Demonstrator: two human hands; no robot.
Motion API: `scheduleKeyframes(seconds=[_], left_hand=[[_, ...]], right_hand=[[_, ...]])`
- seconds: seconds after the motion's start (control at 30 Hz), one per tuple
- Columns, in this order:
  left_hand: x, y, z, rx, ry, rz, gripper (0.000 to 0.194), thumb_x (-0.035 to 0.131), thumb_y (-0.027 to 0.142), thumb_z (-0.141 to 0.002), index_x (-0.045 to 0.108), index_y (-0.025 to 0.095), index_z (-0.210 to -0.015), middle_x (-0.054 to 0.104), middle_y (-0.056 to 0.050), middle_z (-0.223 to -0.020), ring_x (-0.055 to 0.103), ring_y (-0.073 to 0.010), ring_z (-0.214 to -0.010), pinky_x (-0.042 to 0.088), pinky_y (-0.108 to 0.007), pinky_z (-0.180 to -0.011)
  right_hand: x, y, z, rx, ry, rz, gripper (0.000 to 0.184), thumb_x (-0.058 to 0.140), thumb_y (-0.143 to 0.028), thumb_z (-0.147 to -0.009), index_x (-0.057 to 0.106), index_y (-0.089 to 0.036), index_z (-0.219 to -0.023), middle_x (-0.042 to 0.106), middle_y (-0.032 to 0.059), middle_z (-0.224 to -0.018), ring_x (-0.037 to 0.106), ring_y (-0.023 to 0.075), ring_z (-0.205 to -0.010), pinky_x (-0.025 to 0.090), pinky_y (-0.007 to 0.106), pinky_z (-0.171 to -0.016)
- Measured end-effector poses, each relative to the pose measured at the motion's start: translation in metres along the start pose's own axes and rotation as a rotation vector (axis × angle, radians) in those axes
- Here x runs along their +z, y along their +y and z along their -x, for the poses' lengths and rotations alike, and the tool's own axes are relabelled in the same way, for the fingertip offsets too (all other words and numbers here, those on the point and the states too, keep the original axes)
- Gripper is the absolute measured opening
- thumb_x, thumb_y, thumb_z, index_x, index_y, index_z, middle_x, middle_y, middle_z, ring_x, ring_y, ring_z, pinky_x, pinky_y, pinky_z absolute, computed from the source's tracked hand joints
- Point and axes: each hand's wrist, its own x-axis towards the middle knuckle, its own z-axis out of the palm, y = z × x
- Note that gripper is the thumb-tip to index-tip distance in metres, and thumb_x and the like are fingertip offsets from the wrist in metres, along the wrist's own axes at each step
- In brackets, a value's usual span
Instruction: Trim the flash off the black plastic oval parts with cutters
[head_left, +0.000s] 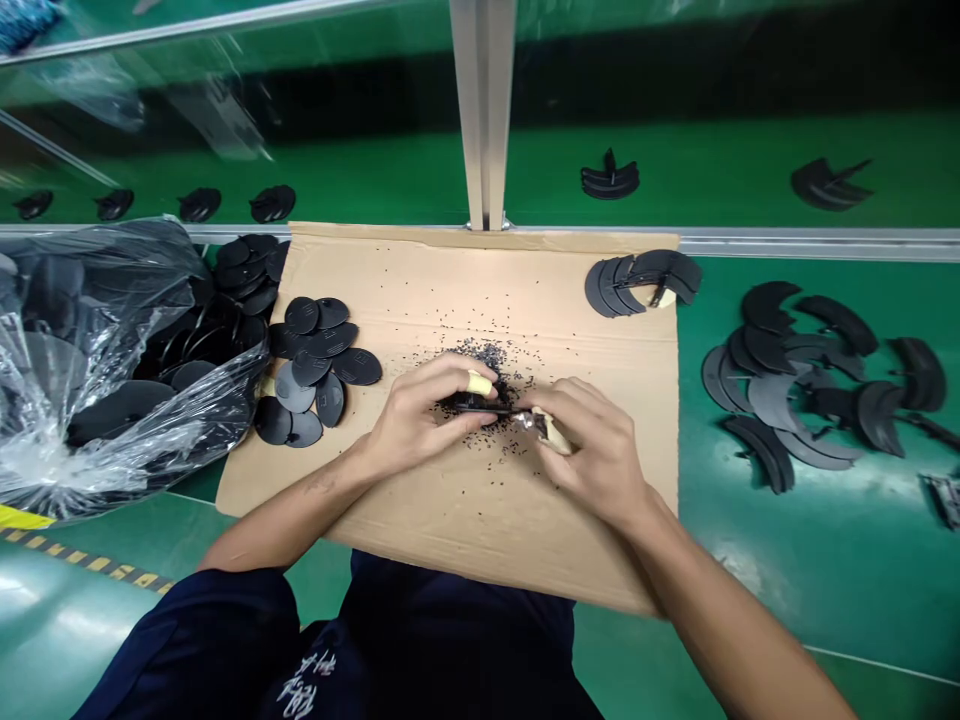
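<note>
Over the cardboard sheet (pixel 420 530), my left hand (pixel 409 410) grips a flat black plastic piece (pixel 474 403) between thumb and fingers. Yellow tape wraps one of its fingers. My right hand (pixel 592 440), also with yellow wrapping at a fingertip, is closed around a small shiny metal tool (pixel 531 421). The tool's tip meets or nearly meets the right end of the black piece. My fingers cover most of the tool, so its exact kind is hidden. Beneath both hands lies a pile of tiny black scraps (pixel 491 355), scattered over the cardboard.
Black oval discs (pixel 330 340) lie at the cardboard's left side, beside a clear plastic bag (pixel 135 400) of more discs. Curved black pieces (pixel 637 280) rest at its top right corner, and a heap of curved parts (pixel 795 390) sits further right. A metal post (pixel 486 120) stands behind.
</note>
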Motion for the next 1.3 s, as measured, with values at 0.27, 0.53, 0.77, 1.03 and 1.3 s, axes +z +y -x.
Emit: scheduleKeyframes(seconds=[0.27, 0.53, 0.77, 1.03, 1.3], left_hand=[[-0.018, -0.012, -0.001, 0.116, -0.2, -0.44, 0.021, 0.053, 0.01, -0.093, 0.066, 0.018, -0.108, 0.069, -0.007, -0.097, 0.063, -0.0182, -0.087, 0.054, -0.031, -0.076], [-0.021, -0.004, -0.003, -0.03, -0.167, -0.002, 0.028, 0.056, 0.006, -0.086, 0.068, 0.016, -0.11, 0.074, -0.007, -0.099, 0.07, -0.0156, -0.092, 0.058, -0.028, -0.08], [-0.009, -0.005, 0.002, -0.126, -0.14, 0.259, 0.028, 0.059, 0.007, -0.086, 0.07, 0.017, -0.109, 0.075, -0.007, -0.102, 0.072, -0.0133, -0.085, 0.062, -0.025, -0.078], [-0.004, -0.004, 0.002, -0.154, -0.109, 0.335, 0.019, 0.067, 0.014, -0.089, 0.071, 0.016, -0.107, 0.077, -0.008, -0.101, 0.075, -0.0146, -0.089, 0.064, -0.025, -0.08], [0.002, -0.005, 0.006, -0.144, -0.063, 0.315, 0.021, 0.072, 0.03, -0.09, 0.072, 0.015, -0.104, 0.078, -0.008, -0.098, 0.076, -0.0156, -0.087, 0.065, -0.025, -0.078]], right_hand=[[-0.006, 0.002, -0.001, -0.031, -0.048, 0.067, 0.024, 0.052, -0.014, -0.089, 0.068, -0.021, -0.107, 0.068, 0.0049, -0.088, 0.059, 0.0188, -0.077, 0.046, 0.034, -0.068], [-0.006, 0.011, -0.002, -0.01, -0.059, 0.336, 0.022, 0.053, -0.015, -0.089, 0.069, -0.017, -0.104, 0.068, 0.0066, -0.082, 0.055, 0.0209, -0.073, 0.04, 0.035, -0.064], [-0.004, 0.009, 0.0, -0.043, -0.06, 0.3, 0.026, 0.053, -0.014, -0.088, 0.07, -0.018, -0.107, 0.068, 0.0053, -0.081, 0.056, 0.0195, -0.072, 0.042, 0.034, -0.065], [-0.004, 0.007, 0.0, -0.088, -0.011, 0.414, 0.02, 0.051, -0.012, -0.091, 0.069, -0.017, -0.1, 0.067, 0.0038, -0.075, 0.054, 0.0172, -0.067, 0.04, 0.032, -0.061], [-0.006, 0.002, 0.0, -0.147, 0.032, 0.568, 0.026, 0.047, -0.002, -0.088, 0.067, -0.019, -0.091, 0.063, 0.0008, -0.066, 0.051, 0.0155, -0.062, 0.037, 0.032, -0.058]])
